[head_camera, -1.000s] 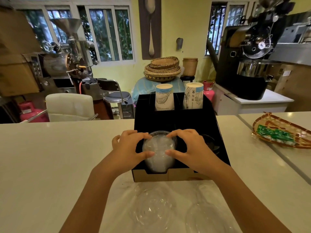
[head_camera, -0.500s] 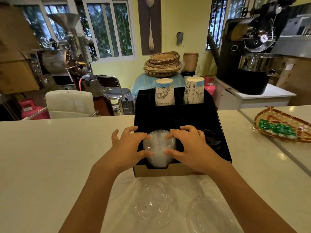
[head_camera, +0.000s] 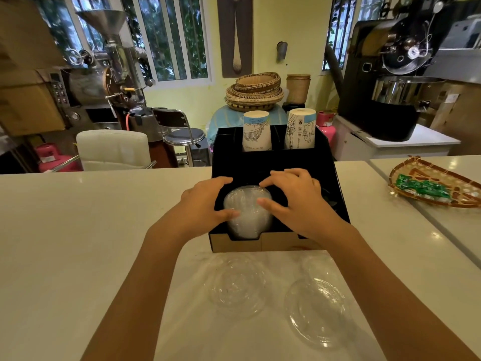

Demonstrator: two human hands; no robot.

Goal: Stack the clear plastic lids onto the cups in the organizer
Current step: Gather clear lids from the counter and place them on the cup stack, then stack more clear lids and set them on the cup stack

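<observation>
A black cardboard organizer (head_camera: 276, 162) stands on the white counter. In its front left slot sits a stack of clear plastic lids (head_camera: 246, 209). My left hand (head_camera: 205, 201) grips the stack's left side and my right hand (head_camera: 296, 201) grips its right side, thumbs on the front, fingers over the top. Two stacks of upside-down paper cups (head_camera: 256, 131) (head_camera: 300, 128) stand in the organizer's back slots. Loose clear lids lie on the counter in front of the organizer, one (head_camera: 238, 287) to the left and one (head_camera: 316, 311) to the right, between my forearms.
A woven tray (head_camera: 421, 175) with green packets lies at the right on the adjoining counter. Behind the counter are a white chair back (head_camera: 113, 149), a stool, coffee roasting machines left and right, and stacked wicker baskets (head_camera: 253, 92).
Both hands stay on the lid stack in the front left slot; my fingers have curled further over its top. The camera view has shifted slightly.
</observation>
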